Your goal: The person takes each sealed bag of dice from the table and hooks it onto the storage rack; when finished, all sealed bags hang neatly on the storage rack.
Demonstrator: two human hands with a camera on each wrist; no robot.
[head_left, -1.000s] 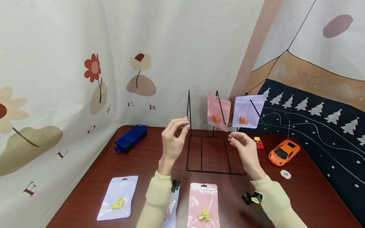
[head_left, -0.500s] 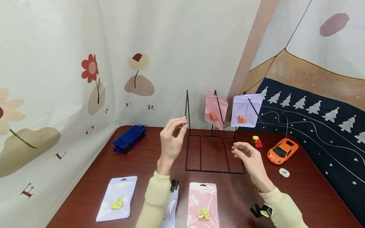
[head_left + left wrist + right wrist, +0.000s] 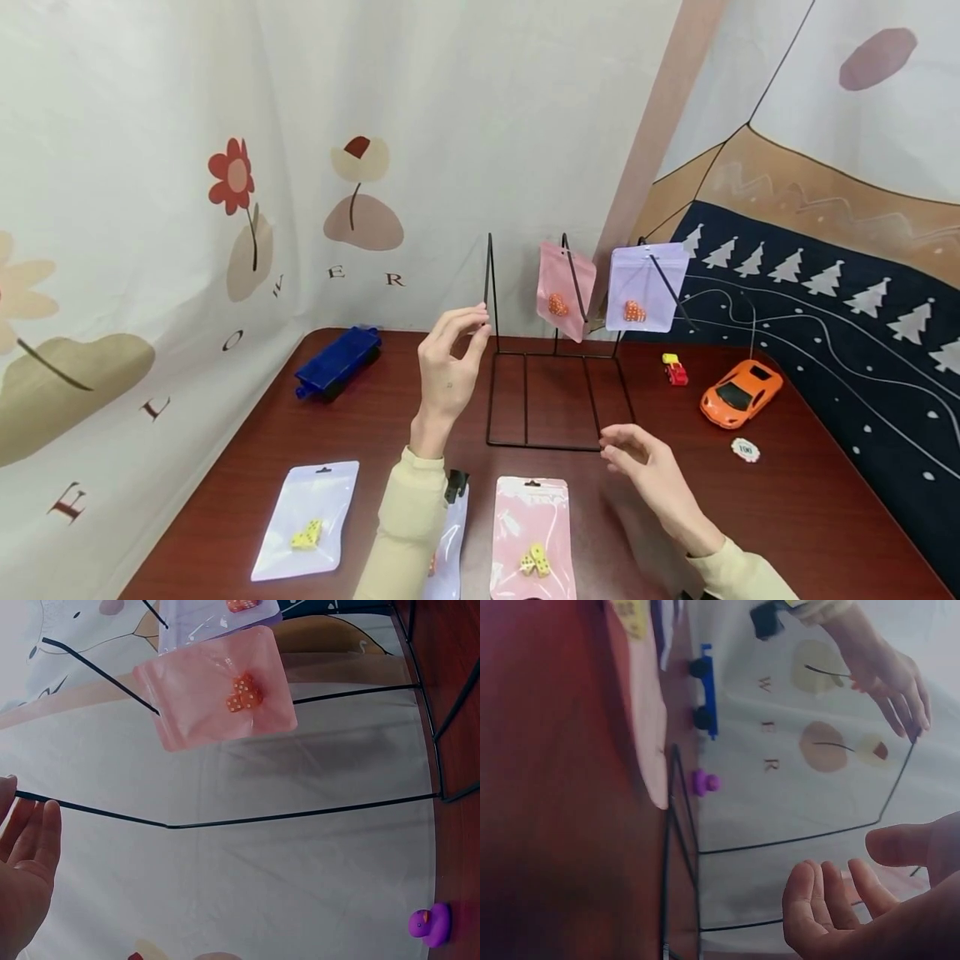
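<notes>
Grip, left hand [image 3: 447, 367]: raised, fingertips pinching the tip of the leftmost prong of the wire rack [image 3: 558, 392]; the left wrist view shows the fingers [image 3: 34, 836] lying fairly straight beside the wire, so the firmness of the pinch cannot be told.
Grip, right hand [image 3: 643, 467]: fingers loosely curved, holding nothing, low over the table [image 3: 787, 517] by the rack's front right corner.
Rack: stands mid-table with 3 upright prongs; the middle one carries a pink pouch [image 3: 564, 290], the right one a lilac pouch [image 3: 645, 287], each with orange dice inside.
Position to grip: the hung pouches are well right of the left hand and above and beyond the right hand.
Pink flat pouch [image 3: 531, 537]: lies on the table with yellow dice inside, just left of the right hand.
Head view only: white pouch [image 3: 306, 521], blue block [image 3: 337, 362], orange toy car [image 3: 741, 392].
Wrist views only: a purple duck [image 3: 429, 925] behind the rack; the head view does not show it.
</notes>
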